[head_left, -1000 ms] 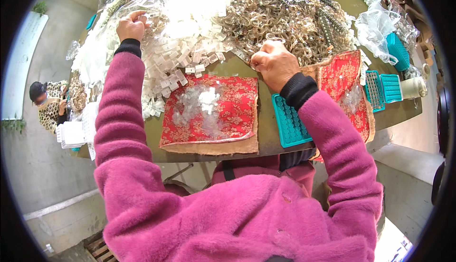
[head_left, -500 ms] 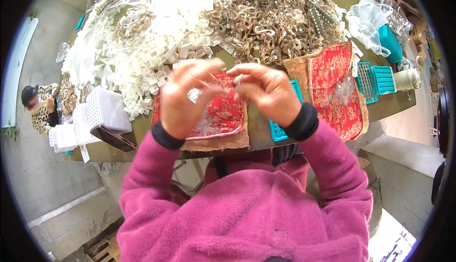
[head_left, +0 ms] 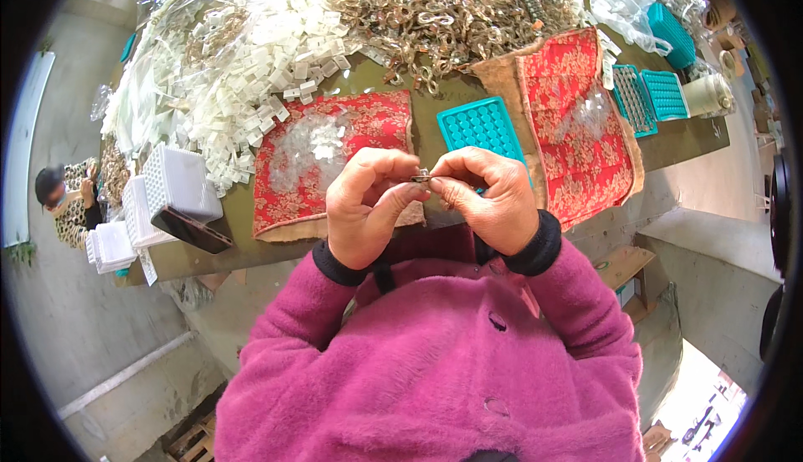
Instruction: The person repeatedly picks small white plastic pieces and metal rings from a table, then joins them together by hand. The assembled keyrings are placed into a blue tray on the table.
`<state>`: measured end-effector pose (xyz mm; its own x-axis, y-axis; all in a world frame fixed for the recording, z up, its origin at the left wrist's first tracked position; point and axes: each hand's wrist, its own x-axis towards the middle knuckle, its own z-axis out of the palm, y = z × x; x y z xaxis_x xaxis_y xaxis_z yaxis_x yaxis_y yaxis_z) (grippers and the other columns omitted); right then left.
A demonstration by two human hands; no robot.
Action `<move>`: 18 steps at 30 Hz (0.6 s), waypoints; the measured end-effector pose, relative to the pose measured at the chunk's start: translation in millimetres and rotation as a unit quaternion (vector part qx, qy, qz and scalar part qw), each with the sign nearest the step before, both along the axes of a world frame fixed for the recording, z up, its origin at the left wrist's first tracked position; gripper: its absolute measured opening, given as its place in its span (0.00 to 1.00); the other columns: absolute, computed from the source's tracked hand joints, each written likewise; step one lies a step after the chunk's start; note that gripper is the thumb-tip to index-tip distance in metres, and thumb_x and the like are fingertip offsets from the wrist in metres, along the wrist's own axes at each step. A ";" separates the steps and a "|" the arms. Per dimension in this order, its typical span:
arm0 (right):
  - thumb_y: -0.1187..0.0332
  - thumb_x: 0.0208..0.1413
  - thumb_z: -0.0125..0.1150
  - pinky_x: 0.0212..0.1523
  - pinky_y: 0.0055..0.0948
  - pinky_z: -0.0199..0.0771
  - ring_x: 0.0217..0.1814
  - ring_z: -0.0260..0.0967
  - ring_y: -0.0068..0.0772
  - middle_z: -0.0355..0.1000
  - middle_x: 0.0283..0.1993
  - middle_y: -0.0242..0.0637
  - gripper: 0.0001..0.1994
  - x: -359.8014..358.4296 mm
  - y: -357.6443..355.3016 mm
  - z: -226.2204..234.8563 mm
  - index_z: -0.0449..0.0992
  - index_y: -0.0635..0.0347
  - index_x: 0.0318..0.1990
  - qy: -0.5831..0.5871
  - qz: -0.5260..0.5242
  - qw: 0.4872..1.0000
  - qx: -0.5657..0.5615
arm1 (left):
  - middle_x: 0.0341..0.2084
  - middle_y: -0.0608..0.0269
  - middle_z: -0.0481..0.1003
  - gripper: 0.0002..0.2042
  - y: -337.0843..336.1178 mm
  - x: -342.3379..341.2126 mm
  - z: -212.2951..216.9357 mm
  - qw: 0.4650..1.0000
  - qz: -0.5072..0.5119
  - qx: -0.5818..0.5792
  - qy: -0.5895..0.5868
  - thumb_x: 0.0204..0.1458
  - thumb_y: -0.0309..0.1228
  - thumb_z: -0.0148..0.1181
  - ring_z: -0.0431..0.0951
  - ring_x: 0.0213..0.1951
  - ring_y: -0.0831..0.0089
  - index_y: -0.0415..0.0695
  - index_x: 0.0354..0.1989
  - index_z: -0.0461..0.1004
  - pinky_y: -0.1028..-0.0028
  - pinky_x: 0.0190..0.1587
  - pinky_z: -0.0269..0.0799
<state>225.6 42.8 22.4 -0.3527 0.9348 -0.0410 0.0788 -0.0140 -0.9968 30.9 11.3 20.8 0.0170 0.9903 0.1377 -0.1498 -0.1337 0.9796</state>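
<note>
My left hand (head_left: 368,207) and my right hand (head_left: 492,198) meet at the table's near edge, fingertips almost touching. Between their thumbs and forefingers is a small, dark, shiny piece (head_left: 424,177), too small to name; both hands pinch it. Beyond my left hand lies a red flowered cloth (head_left: 376,115) on brown backing, bearing a scatter of small clear and whitish pieces (head_left: 322,140). A turquoise tray (head_left: 477,123) with rows of round hollows is just past my right hand, which hides its near end.
Heaps of whitish small plastic pieces (head_left: 309,35) and brownish translucent links (head_left: 435,18) cover the far table. To the right are another red cloth (head_left: 577,140), turquoise trays (head_left: 665,94) and a plastic bag (head_left: 623,2). White baskets (head_left: 184,182) stand left, near a person (head_left: 71,198).
Both hands have come down toward me and together at the small piece. My left hand has moved off the red cloth, so its scattered pieces and the turquoise tray show more.
</note>
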 end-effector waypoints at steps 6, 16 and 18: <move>0.75 0.55 0.65 0.33 0.29 0.75 0.30 0.74 0.30 0.76 0.31 0.38 0.03 9.5 -9.9 5.5 0.78 0.63 0.37 -0.025 -0.006 0.998 0.049 | 0.47 0.57 0.75 0.11 1.4 3.7 -1.5 0.996 -0.074 -0.051 -0.023 0.54 0.11 0.68 0.81 0.46 0.71 0.33 0.44 0.80 0.71 0.47 0.86; 0.76 0.53 0.64 0.34 0.32 0.76 0.33 0.77 0.35 0.77 0.34 0.41 0.04 31.4 -13.7 11.9 0.77 0.63 0.36 -0.123 -0.007 0.988 0.095 | 0.45 0.60 0.76 0.13 0.8 3.7 -9.1 0.974 -0.139 -0.143 -0.107 0.49 0.11 0.72 0.81 0.45 0.73 0.35 0.41 0.80 0.73 0.49 0.83; 0.74 0.56 0.67 0.35 0.31 0.76 0.34 0.77 0.34 0.77 0.35 0.41 0.06 31.1 -13.3 7.9 0.79 0.63 0.39 -0.059 0.003 0.995 0.077 | 0.45 0.61 0.76 0.14 2.4 2.3 -11.4 0.974 -0.148 -0.134 -0.109 0.47 0.12 0.74 0.80 0.45 0.75 0.37 0.41 0.81 0.74 0.48 0.81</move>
